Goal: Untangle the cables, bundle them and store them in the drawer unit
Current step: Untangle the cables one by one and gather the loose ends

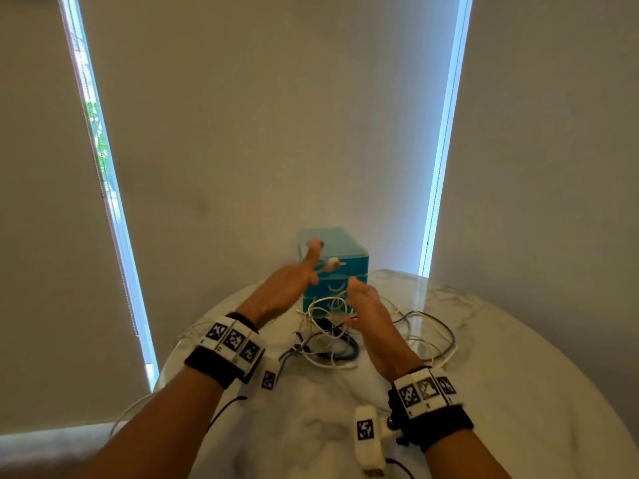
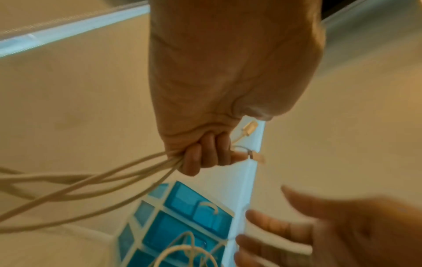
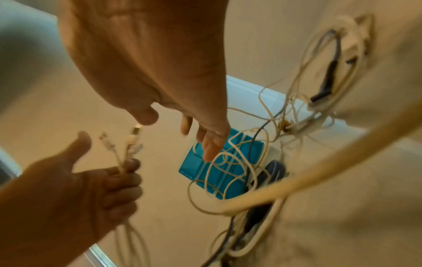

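My left hand (image 1: 294, 281) is raised in front of the teal drawer unit (image 1: 337, 267) and grips several strands of white cable (image 2: 128, 173) in a fist. Two plug ends (image 3: 134, 137) stick up past its fingers (image 2: 205, 157). To its right, my right hand (image 1: 366, 309) hovers over the cable tangle (image 1: 332, 337) with fingers (image 3: 210, 144) straight and spread, holding nothing. The tangle of white, black and blue cables lies on the table right in front of the drawer unit (image 3: 219, 173). The drawers I can see look closed.
The round marble table (image 1: 501, 375) stands against roller blinds with bright window gaps on both sides. Loose white and dark cable loops (image 1: 432, 333) spread right of the tangle. A white cable (image 1: 135, 409) trails off the table's left edge.
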